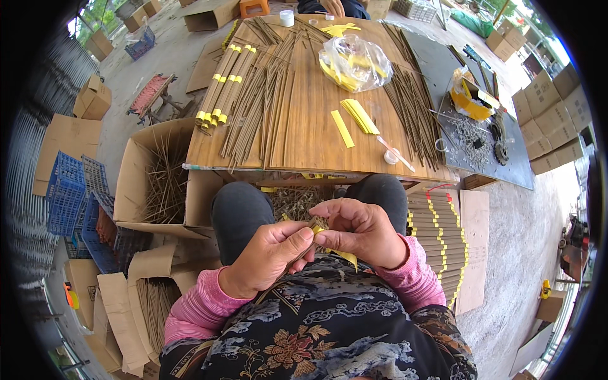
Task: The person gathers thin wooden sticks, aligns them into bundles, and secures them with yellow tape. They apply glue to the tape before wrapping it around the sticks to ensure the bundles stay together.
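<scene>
Above my lap, my left hand [271,254] is closed around a small bundle of thin brown sticks, mostly covered by the fingers. Its thumb presses near the bundle's upper end. A yellow paper strip [346,257] goes round the bundle there, its loose tail hanging below my right hand [362,233]. The right thumb and fingers pinch the strip close against the bundle. On the wooden table [310,142] ahead lie a fanned stack of yellow strips [359,117], a single yellow strip [342,129] and a small round tub with a flat stick [391,156] across it.
Loose brown sticks [253,120] and yellow-banded bundles [226,85] cover the table's left; a plastic bag [356,62] sits farther back. A cardboard box of sticks [155,177] stands at my left. Banded bundles [437,237] lie at my right. Another person's hand [332,7] shows across the table.
</scene>
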The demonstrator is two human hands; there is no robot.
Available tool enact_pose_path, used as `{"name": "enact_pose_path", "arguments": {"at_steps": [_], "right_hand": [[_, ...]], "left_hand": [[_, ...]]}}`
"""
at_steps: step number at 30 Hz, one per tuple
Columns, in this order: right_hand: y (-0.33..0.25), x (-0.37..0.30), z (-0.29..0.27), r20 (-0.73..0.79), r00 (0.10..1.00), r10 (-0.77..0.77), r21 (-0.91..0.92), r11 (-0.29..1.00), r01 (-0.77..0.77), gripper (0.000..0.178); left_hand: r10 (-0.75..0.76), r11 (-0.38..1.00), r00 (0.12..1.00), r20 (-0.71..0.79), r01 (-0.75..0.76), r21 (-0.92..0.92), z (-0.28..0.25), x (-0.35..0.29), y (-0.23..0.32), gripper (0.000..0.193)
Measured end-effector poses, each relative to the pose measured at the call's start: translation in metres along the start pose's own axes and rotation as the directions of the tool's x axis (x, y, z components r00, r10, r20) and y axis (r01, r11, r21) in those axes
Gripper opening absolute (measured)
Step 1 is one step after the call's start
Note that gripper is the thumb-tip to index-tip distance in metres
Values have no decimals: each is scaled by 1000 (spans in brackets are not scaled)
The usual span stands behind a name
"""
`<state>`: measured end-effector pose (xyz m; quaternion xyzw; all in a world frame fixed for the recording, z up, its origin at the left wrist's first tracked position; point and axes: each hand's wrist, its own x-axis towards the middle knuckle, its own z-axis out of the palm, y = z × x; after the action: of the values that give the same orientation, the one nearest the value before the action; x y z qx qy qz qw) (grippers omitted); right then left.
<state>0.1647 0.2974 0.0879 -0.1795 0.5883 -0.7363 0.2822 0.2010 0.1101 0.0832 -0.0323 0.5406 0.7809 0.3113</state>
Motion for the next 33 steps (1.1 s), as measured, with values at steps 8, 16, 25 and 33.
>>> {"name": "enact_pose_path", "arguments": {"at_steps": [8, 16, 25, 33], "right_hand": [[13, 0, 0, -14, 998, -63, -83, 995, 62, 33], [9, -1, 1, -32, 996, -83, -160, 984, 77, 35], [14, 1, -1, -24, 968, -248, -401, 890, 218, 37], [21, 15, -9, -78, 823, -563, -692, 625, 361, 52]], "left_hand": [[13, 1000, 1000, 21, -14, 13, -2, 0, -1, 30], [17, 1000, 1000, 3, -17, 10, -2, 0, 1, 30], [73, 994, 997, -21, -72, 77, 1, 0, 0, 34], [242, 933, 963, -120, -197, 302, 9, -1, -5, 37]]}}
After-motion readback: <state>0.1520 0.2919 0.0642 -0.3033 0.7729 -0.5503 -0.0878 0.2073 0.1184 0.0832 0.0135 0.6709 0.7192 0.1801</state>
